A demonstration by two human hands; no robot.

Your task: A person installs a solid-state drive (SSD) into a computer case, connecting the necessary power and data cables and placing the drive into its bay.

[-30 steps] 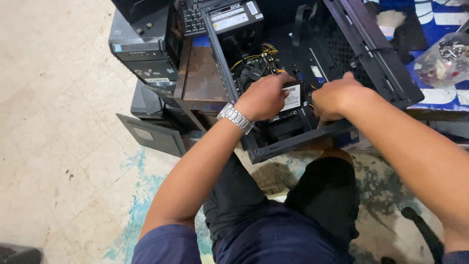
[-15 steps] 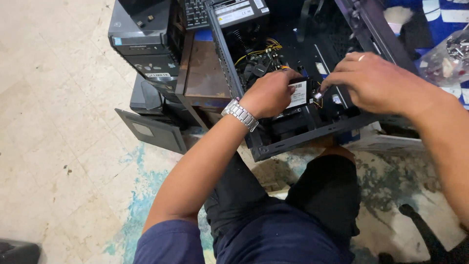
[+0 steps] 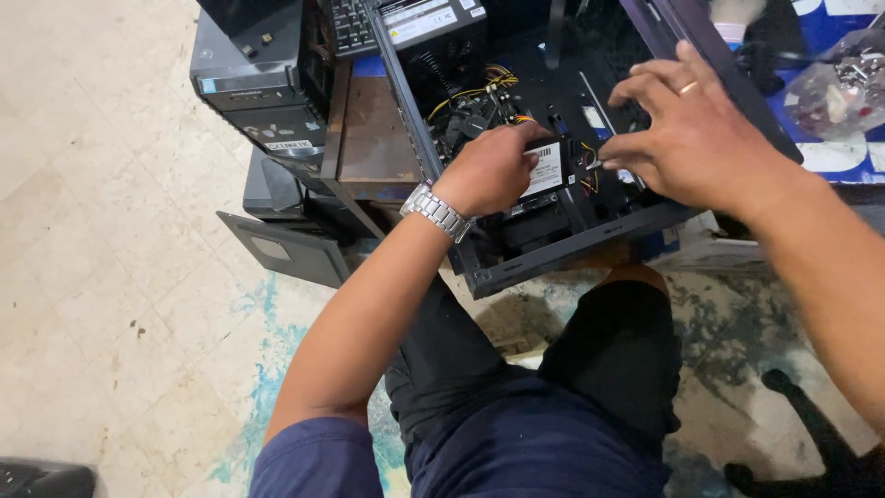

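Observation:
An open black computer case (image 3: 590,244) lies on its side on a low brown table (image 3: 369,138) in front of my knees. My left hand (image 3: 489,171), with a metal watch on the wrist, grips the left edge of a flat black drive with a white label (image 3: 546,166) inside the case. My right hand (image 3: 691,138), wearing a ring, hovers over the case's right half with fingers spread, its thumb and forefinger pinched on a small connector (image 3: 595,166) beside the drive. Yellow and black cables (image 3: 470,97) run behind the drive.
A second black tower (image 3: 258,83) stands at the left of the table, with a loose dark side panel (image 3: 286,249) leaning on the floor below it. A keyboard (image 3: 355,23) lies at the top. A clear bag of small parts (image 3: 839,88) rests on a blue cloth at right.
My right hand has lifted off the case's front edge and moved up and right, now pinching a connector beside the drive. The left hand stayed on the drive.

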